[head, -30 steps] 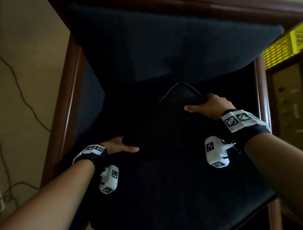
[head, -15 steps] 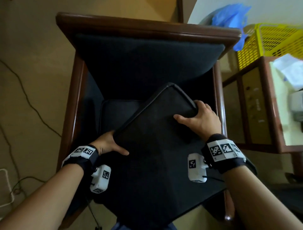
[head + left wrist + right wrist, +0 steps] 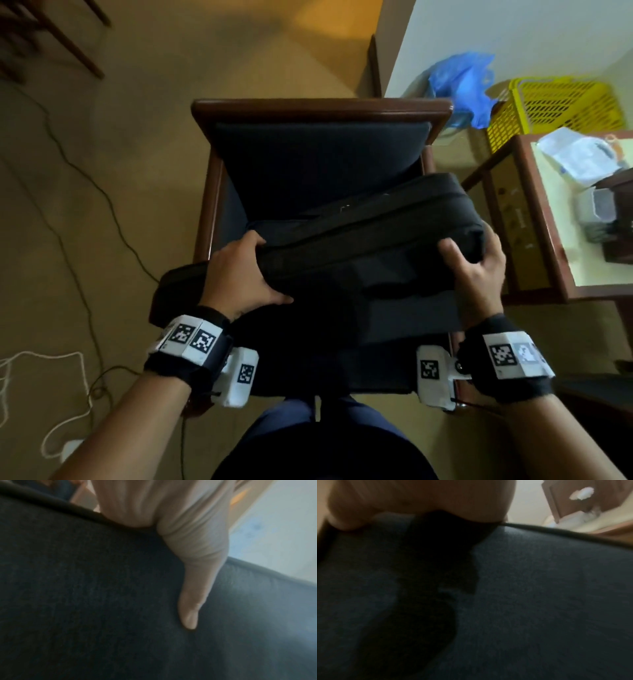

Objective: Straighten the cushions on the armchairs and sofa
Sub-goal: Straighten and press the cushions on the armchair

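A dark navy seat cushion (image 3: pixel 370 240) is lifted off the wooden armchair (image 3: pixel 318 108), tilted up towards me. My left hand (image 3: pixel 246 274) grips its left part, thumb on the near face and fingers curled over the top edge. My right hand (image 3: pixel 479 260) grips the right corner the same way. In the left wrist view the thumb (image 3: pixel 192 601) presses into the cushion fabric (image 3: pixel 85 601). The right wrist view is blurred: palm above dark cushion fabric (image 3: pixel 539 601). The armchair's back cushion (image 3: pixel 318 164) stands upright in place.
A wooden side table (image 3: pixel 548 219) stands right of the chair with papers and a box on it. A yellow basket (image 3: pixel 555 109) and a blue plastic bag (image 3: pixel 462 82) sit behind it. Cables (image 3: pixel 85 178) trail over the floor at left.
Both hands have raised the seat cushion off the chair and tipped it up on edge. The view has pulled back, so the whole armchair shows.
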A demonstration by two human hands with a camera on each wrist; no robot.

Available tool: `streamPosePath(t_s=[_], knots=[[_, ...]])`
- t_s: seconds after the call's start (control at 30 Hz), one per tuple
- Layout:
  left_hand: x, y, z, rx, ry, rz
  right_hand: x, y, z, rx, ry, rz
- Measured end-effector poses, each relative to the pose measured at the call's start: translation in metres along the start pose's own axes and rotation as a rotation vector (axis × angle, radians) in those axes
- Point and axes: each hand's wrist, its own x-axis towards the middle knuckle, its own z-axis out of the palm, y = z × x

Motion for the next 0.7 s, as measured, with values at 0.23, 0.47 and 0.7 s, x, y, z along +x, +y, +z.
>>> streamPosePath(t_s=[0.23,0.47,0.7], knots=[[0.001,-0.021,-0.001,0.055,0.139,0.028,-0.018,0.03,0.013,0.122,-0.153,-0.133],[0.022,-0.007,0.054,0.134,0.106,0.104,-0.007,0.062,-0.004,0.127,-0.231,0.17],[0.021,0.017,0.088,0.212,0.045,0.084,-0.007,0.031,0.019,-0.72,-0.257,0.047]])
